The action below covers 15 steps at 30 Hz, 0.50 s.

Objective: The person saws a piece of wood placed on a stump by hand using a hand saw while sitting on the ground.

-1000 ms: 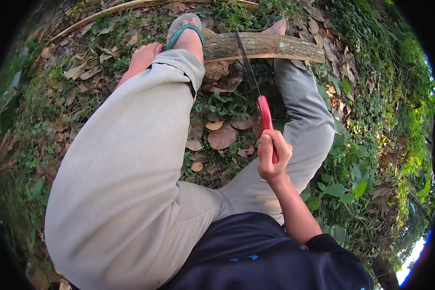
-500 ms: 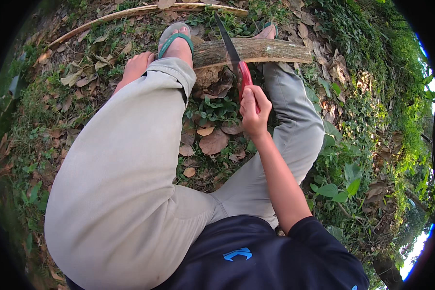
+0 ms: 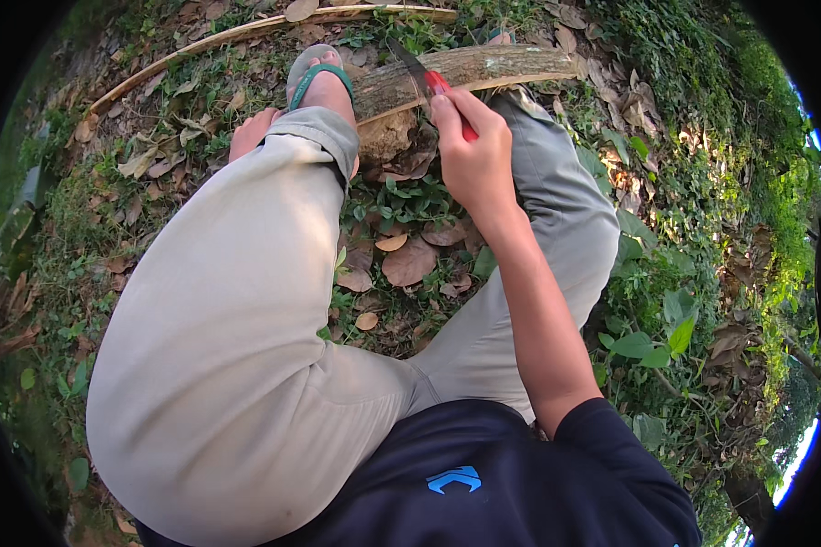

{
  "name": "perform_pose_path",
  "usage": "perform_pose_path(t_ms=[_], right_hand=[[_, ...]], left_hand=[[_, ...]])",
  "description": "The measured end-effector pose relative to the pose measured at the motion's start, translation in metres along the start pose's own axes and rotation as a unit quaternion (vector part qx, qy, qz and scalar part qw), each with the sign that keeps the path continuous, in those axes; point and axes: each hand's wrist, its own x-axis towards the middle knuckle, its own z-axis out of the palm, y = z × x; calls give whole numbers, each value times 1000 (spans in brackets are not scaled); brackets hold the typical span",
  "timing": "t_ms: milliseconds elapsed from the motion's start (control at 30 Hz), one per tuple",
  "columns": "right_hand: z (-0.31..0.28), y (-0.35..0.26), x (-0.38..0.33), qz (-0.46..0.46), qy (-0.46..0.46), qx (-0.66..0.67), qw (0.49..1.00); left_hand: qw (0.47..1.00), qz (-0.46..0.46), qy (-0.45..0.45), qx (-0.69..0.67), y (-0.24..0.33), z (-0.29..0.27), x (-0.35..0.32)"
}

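In the upper middle of the frame the right hand [image 3: 472, 155] is wrapped around the red handle [image 3: 449, 98] of a knife, fingers [image 3: 447, 123] clamped tight on it so that only a short strip of red shows above the knuckles. The dark blade [image 3: 409, 62] runs up and to the left from the fist and lies across the log [image 3: 465, 71], its edge seemingly touching the bark, which suits a cutting or shaving grip with the wrist behind the tool.

The log lies nearly level across the top of the frame, rough grey-brown bark along its length and a paler, fibrous patch near the blade. A foot in a green flip-flop [image 3: 312, 75] sits just left of the log's near end, apparently pressed against it, which would keep the round piece from rolling.

The left hand [image 3: 251, 132] shows only partly past the bent knee in the upper left, resting low near the ground; whether its fingers are apart or closed I cannot tell.

Light khaki trousers [image 3: 237, 319], smooth and creased, fill the left and centre. The ground is littered with dry, curled brown leaves [image 3: 409, 263] and small green plants. A thin pale stick [image 3: 246, 32] curves along the upper left.
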Motion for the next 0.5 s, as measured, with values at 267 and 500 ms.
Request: perform_pose_path(t_ms=[267, 500], right_hand=[[-34, -28, 14, 64, -61, 28, 996], [28, 5, 99, 70, -90, -97, 989]], left_hand=[[1000, -5, 14, 6, -12, -7, -12], [1000, -11, 10, 1, -10, 1, -6]])
